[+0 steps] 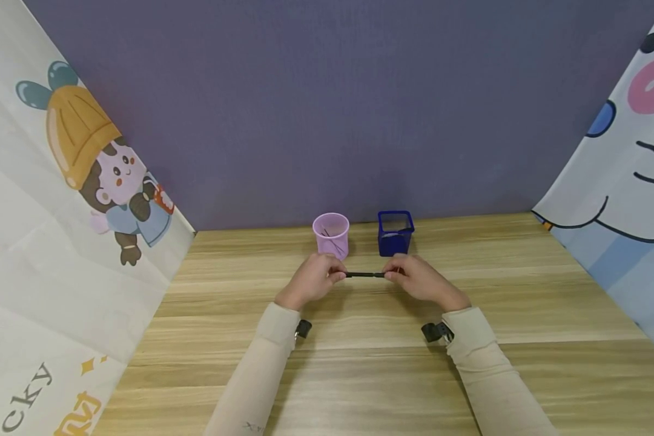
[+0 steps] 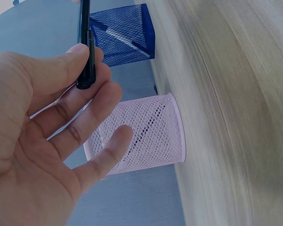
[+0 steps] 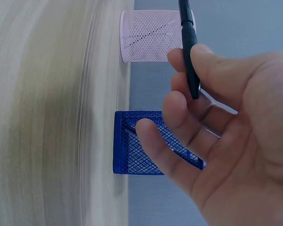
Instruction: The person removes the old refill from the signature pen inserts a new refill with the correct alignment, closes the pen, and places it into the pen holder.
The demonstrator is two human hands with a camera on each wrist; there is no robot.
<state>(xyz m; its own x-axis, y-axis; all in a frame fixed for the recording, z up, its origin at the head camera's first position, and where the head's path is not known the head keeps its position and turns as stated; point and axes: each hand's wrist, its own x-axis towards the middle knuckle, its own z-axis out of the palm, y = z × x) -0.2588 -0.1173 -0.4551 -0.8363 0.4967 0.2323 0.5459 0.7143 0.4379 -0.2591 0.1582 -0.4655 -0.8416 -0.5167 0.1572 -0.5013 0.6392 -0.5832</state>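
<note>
A black pen (image 1: 365, 275) is held level between both hands, in front of two mesh pen holders. My left hand (image 1: 317, 278) pinches the clip end between thumb and fingertips; the clip shows in the left wrist view. At the other end, my right hand (image 1: 416, 280) pinches the pen near its tapered tip (image 3: 194, 89). Behind the left hand stands a round pink mesh pen holder (image 1: 332, 245) with thin dark sticks inside. A square blue mesh pen holder (image 1: 394, 244) stands behind the right hand, with pen-like items in it.
Both holders stand on the wood-grain table (image 1: 360, 375), close to its back edge. A grey-purple wall panel (image 1: 349, 109) rises behind them. Printed cloths with cartoon figures hang at the left (image 1: 27, 242) and right (image 1: 627, 242).
</note>
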